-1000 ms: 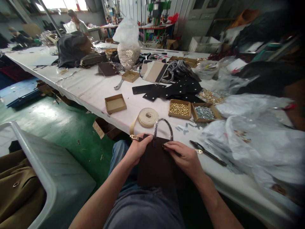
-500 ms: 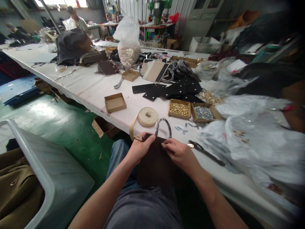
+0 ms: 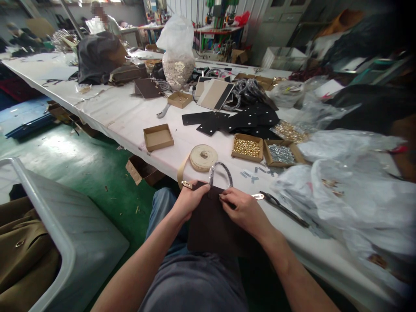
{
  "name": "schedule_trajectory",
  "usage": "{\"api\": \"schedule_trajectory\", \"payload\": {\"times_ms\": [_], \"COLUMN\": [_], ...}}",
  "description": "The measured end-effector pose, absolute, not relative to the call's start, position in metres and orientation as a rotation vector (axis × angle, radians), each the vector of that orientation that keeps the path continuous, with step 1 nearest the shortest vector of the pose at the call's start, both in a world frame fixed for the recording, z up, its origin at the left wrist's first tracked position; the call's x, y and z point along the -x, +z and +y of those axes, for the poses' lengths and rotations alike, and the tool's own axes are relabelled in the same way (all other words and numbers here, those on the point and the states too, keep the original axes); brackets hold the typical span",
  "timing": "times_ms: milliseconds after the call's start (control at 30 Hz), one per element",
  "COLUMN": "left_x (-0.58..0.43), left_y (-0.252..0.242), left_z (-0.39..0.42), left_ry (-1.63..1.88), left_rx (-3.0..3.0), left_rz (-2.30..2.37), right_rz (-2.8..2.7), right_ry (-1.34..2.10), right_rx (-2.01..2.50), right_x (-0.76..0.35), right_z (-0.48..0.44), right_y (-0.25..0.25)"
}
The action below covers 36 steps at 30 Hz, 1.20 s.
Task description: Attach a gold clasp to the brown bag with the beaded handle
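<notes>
A dark brown panel (image 3: pixel 208 225) hangs from the table's near edge over my lap, with a plastic-wrapped loop handle (image 3: pixel 222 166) at its top. My left hand (image 3: pixel 192 200) grips its upper left corner, thumb on top, beside a metal fitting (image 3: pixel 186 184). My right hand (image 3: pixel 239 206) is closed near the handle's right end, its fingertips pinched at the panel; what they hold is too small to make out. A light metal plate (image 3: pixel 258 196) shows just right of that hand. Behind the handle lies a roll of beige tape (image 3: pixel 203 157).
Boxes of gold pieces (image 3: pixel 247 147) and silver pieces (image 3: pixel 280 153) stand beyond my right hand. Black straps (image 3: pixel 235 121), a shallow cardboard box (image 3: pixel 158 138) and plastic bags (image 3: pixel 351 190) lie on the table. A grey bin (image 3: pixel 84 242) stands left; a person (image 3: pixel 110 27) is far back.
The view has shifted slightly. The metal plate beside my right hand shows more fully. Both hands remain at the panel's top, with the right fingers slightly moved.
</notes>
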<state>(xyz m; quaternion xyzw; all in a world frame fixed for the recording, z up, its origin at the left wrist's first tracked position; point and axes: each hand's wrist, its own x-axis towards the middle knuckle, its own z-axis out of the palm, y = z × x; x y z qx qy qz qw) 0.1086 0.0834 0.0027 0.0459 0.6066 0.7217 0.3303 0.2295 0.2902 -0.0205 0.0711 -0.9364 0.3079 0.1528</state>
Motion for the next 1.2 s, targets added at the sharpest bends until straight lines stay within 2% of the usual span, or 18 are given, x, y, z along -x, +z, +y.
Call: {"api": "schedule_trajectory", "payload": {"times_ms": [433, 600, 867, 967, 1067, 1200], "left_x": [-0.107, -0.104, -0.102, -0.103, -0.103, -0.103], "left_y": [0.001, -0.006, -0.013, -0.014, -0.014, -0.017], "left_z": [0.086, 0.087, 0.079, 0.076, 0.075, 0.074], "left_ry": [1.865, 1.888, 1.935, 1.975, 1.987, 1.997], "left_rx": [-0.21, -0.225, -0.055, -0.018, 0.005, 0.014], "left_rz": [1.713, 1.732, 1.546, 1.491, 1.446, 1.391], "right_rz": [-2.808, -2.836, -2.836, -2.706, -2.616, -2.661], "right_ry": [0.683, 0.545, 0.886, 0.986, 0.939, 0.734], "right_rx": [-0.154, -0.263, -0.372, -0.22, -0.049, -0.216], "right_x": [-0.225, -0.224, -0.226, -0.229, -0.233, -0.236], "right_z": [0.278, 0.277, 0.29, 0.291, 0.29, 0.293], "right_y": [-0.025, -0.026, -0.018, -0.02, -0.023, -0.027]}}
